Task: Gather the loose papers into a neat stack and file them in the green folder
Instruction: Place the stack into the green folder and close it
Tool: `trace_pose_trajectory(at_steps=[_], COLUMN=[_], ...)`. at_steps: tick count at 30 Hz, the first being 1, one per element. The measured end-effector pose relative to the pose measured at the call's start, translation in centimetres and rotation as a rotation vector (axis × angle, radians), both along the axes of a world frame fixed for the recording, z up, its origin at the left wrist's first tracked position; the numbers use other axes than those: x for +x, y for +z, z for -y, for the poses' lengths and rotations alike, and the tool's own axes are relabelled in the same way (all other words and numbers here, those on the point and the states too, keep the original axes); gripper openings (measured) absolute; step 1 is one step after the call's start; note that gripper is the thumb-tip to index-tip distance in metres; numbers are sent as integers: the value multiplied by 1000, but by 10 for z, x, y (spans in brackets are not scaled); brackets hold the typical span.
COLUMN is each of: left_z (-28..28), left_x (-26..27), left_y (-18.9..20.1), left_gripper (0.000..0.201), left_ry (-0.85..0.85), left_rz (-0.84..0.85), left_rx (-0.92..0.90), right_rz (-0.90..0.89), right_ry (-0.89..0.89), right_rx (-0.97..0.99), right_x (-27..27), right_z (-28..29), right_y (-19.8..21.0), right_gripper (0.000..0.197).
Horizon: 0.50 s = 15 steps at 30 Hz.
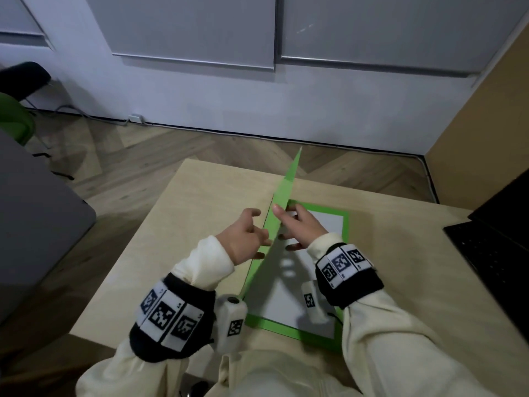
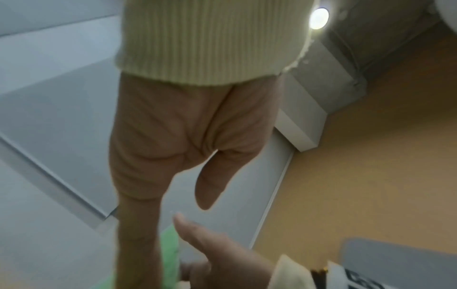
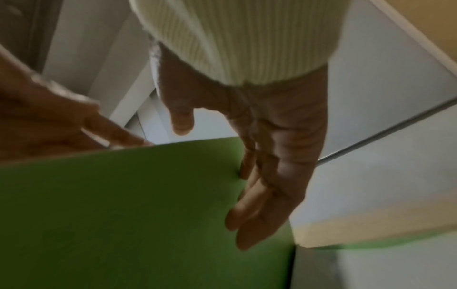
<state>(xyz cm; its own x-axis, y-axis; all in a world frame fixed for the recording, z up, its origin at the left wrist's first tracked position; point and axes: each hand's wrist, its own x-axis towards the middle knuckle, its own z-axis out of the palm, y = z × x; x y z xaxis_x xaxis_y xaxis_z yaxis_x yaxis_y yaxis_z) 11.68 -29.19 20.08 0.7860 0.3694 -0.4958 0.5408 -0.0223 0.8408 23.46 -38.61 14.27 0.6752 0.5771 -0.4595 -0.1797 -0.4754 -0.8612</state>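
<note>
The green folder lies open on the wooden table (image 1: pixel 183 224), its back half (image 1: pixel 345 224) flat and its cover (image 1: pixel 282 202) standing nearly upright. A stack of white papers (image 1: pixel 286 299) rests squared inside the flat half. My left hand (image 1: pixel 252 233) is on the cover's left side, loosely bent fingers touching its outer face. My right hand (image 1: pixel 297 224) is on the cover's right side. In the right wrist view its straight fingers (image 3: pixel 259 195) lie against the cover (image 3: pixel 136 205), thumb apart above the top edge. The left wrist view shows my left hand (image 2: pixel 173 136) with a blurred strip of green (image 2: pixel 170 254).
A black laptop (image 1: pixel 492 247) sits open at the table's right edge. A grey surface (image 1: pixel 37 213) stands to the left across a gap of wood floor. A green chair (image 1: pixel 14 121) is at the far left, near the wall.
</note>
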Motion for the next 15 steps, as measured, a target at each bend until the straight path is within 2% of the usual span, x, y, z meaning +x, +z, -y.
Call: trace_pose_trajectory(at_steps=[3,6,11,13,15], left_z=[18,14,-4,-8,-8], left_x=[8,11,10,5,2], left_y=[-14,-39,-111,-138,-159], left_gripper=[59,52,48,49,46], left_ry=[-25,-63,37,83,107], left_rz=[-17,-114,-436,-519,-555], left_rx=[-52,2,295,320,279], right_rz=[117,178,4,-127,-147], right_ry=[45,53,-136,-262,-298], right_rx=[-131,-257,-361,-332,-383], right_x=[11,22,31,30,28], right_z=[21,60,124,137,144], right_y=[-11,-18,-56,-80,-98], right_gripper=[51,38,38,37,36])
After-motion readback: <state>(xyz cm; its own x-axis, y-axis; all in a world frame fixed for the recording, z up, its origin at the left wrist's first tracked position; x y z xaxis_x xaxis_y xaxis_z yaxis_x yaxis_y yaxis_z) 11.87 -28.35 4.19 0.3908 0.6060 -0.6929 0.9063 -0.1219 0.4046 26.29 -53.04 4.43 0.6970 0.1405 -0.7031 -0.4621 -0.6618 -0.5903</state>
